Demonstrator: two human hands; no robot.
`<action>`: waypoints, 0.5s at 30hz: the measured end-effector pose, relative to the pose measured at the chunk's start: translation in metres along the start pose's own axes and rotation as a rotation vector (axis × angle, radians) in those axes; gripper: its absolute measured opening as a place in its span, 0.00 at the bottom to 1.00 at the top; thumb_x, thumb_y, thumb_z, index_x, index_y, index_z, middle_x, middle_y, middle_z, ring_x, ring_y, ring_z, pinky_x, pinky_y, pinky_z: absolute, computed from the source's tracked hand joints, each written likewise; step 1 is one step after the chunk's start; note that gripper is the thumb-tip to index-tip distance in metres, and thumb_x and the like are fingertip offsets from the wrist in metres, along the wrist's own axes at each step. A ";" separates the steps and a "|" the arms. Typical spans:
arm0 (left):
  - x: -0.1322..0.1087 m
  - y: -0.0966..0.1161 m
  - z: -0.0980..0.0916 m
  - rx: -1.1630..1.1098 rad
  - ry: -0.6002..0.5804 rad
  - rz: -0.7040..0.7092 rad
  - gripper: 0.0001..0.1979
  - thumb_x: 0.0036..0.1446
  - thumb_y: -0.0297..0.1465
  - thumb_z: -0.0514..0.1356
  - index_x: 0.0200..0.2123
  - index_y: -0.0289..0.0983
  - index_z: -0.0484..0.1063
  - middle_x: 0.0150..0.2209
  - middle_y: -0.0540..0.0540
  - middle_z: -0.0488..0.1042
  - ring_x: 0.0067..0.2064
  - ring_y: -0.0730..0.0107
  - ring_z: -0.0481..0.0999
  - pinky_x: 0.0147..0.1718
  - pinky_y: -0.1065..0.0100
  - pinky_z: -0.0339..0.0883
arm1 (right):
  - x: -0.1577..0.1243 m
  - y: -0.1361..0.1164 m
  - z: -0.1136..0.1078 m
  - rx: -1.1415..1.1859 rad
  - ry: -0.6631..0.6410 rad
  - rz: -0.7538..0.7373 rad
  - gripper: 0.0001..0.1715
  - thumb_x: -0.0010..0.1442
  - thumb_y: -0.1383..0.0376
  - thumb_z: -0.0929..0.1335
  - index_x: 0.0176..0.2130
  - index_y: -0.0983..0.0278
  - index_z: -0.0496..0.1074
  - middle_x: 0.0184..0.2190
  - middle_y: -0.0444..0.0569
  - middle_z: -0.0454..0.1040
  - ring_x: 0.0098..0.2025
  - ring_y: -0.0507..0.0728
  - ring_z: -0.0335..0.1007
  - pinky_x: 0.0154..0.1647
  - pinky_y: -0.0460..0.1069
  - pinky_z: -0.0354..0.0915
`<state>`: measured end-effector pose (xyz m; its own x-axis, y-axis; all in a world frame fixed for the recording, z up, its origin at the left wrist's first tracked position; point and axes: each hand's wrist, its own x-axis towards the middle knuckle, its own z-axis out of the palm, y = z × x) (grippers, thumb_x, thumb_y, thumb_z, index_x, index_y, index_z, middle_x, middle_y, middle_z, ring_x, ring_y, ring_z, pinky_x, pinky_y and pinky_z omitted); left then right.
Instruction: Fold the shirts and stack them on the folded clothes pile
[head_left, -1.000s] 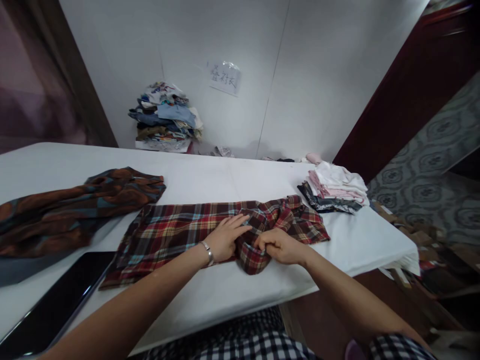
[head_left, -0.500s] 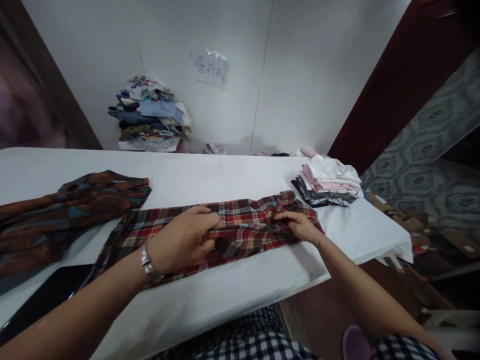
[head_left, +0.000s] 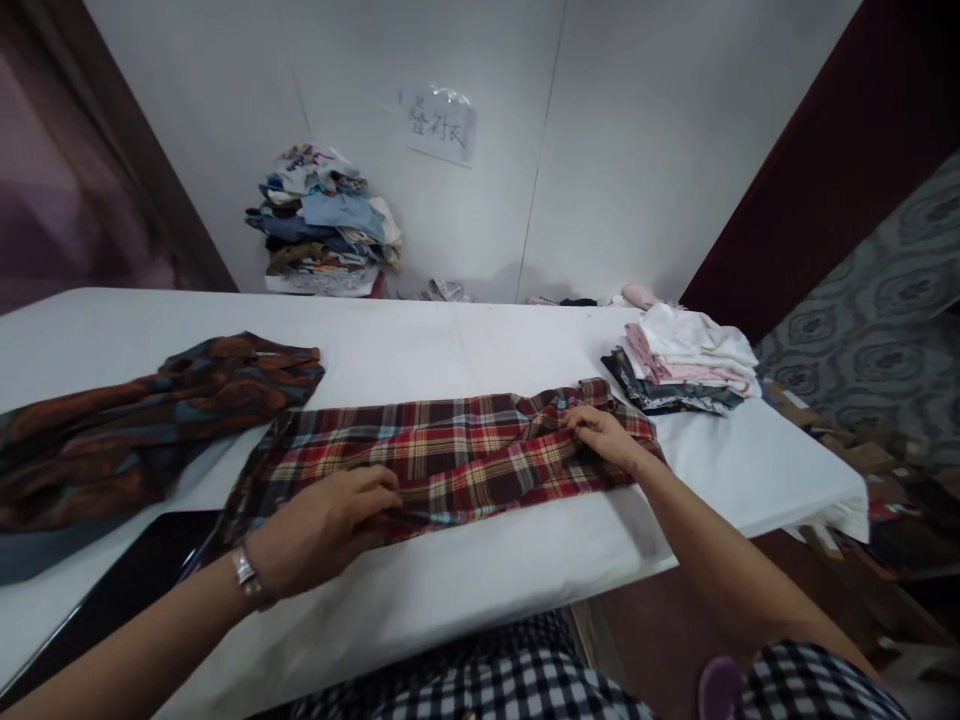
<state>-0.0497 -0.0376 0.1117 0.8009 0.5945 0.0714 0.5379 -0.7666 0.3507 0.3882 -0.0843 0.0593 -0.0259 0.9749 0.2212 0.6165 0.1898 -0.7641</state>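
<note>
A red and brown plaid shirt lies lengthwise across the white table, its near side partly folded over in a long strip. My left hand is at the shirt's near edge, left of the middle, with fingers closed on the cloth. Close to the collar at the right end, my right hand pinches the folded strip of the same shirt. A metal band sits on my left wrist. Parts of the shirt's left end are hidden behind my left hand and forearm.
On the white table, a brown patterned garment lies at left beside a dark flat panel. Folded clothes are stacked at right. A tall clothes pile stands by the wall, left of a paper sign.
My left hand has moved left and toward me along the shirt's near edge. The near strip of cloth now lies flatter. My right hand stays by the collar. The view has shifted slightly.
</note>
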 end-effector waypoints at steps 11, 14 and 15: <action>0.008 -0.017 0.022 0.197 -0.128 -0.317 0.21 0.55 0.34 0.53 0.51 0.38 0.71 0.44 0.39 0.75 0.46 0.54 0.73 0.41 0.57 0.68 | -0.026 0.010 -0.008 -0.009 0.078 0.078 0.13 0.54 0.61 0.66 0.40 0.61 0.73 0.40 0.49 0.74 0.43 0.58 0.69 0.48 0.55 0.65; 0.009 -0.002 0.009 0.269 -0.109 -0.199 0.11 0.55 0.29 0.51 0.32 0.37 0.74 0.35 0.42 0.74 0.40 0.57 0.72 0.40 0.58 0.65 | -0.027 0.011 -0.010 -0.167 -0.095 0.005 0.22 0.48 0.69 0.65 0.45 0.61 0.73 0.47 0.52 0.73 0.51 0.62 0.66 0.56 0.60 0.59; 0.009 0.002 0.002 0.282 -0.080 -0.164 0.11 0.55 0.28 0.50 0.27 0.38 0.72 0.34 0.42 0.73 0.39 0.58 0.71 0.39 0.58 0.64 | -0.026 0.011 -0.010 -0.210 -0.131 -0.027 0.24 0.45 0.71 0.65 0.43 0.61 0.74 0.47 0.52 0.73 0.53 0.62 0.66 0.57 0.61 0.58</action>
<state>-0.0406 -0.0349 0.1109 0.7096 0.7033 -0.0423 0.7041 -0.7058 0.0783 0.4039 -0.1087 0.0512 -0.1379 0.9791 0.1492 0.7642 0.2010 -0.6129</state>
